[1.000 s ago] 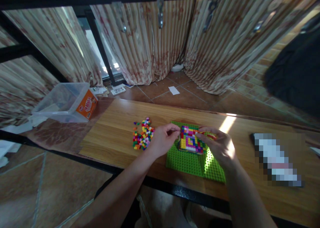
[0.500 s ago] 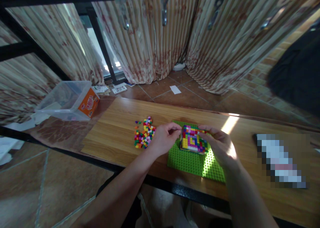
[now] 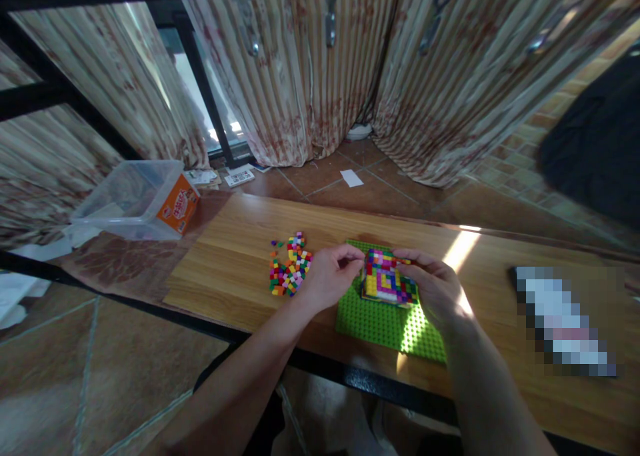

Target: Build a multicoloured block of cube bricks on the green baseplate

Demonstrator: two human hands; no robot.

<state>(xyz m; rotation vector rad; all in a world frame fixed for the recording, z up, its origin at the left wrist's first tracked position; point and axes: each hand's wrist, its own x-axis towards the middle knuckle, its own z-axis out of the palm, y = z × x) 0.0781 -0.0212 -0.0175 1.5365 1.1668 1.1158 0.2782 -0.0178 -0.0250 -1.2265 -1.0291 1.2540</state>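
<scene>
head view: only cam, looks fwd/down over the table (image 3: 235, 263)
L hand (image 3: 327, 276): fingers curled, thumb + forefinger pinched together at the build's near-left top corner. Tips touch the build; can't tell if a brick sits in the pinch, too small
R hand (image 3: 435, 289): grasping the build from its right side, fingers laid across the far top edge, thumb hidden behind it
build (image 3: 387, 284): squat multicolour brick block w/ nested square pattern on top (yellow, purple, pink, green, red). Sits on the far half of the plate, between both hands
plate (image 3: 370, 323): green studded baseplate, flat on the table, near the front edge. Sun patch on its right part
bricks (image 3: 289, 269): loose mixed-colour pile on the table, just left of L hand, not touching it
tub (image 3: 125, 203): clear plastic w/ orange label, far left, off the wood top, well apart from the hands
blurred item (image 3: 563, 323): on the table, right of R hand, apart from it; can't tell what it is
curtains (image 3: 300, 76): striped, hang behind the table down to the tiled floor
paper (image 3: 351, 178): white slip on the floor tiles beyond the table
</scene>
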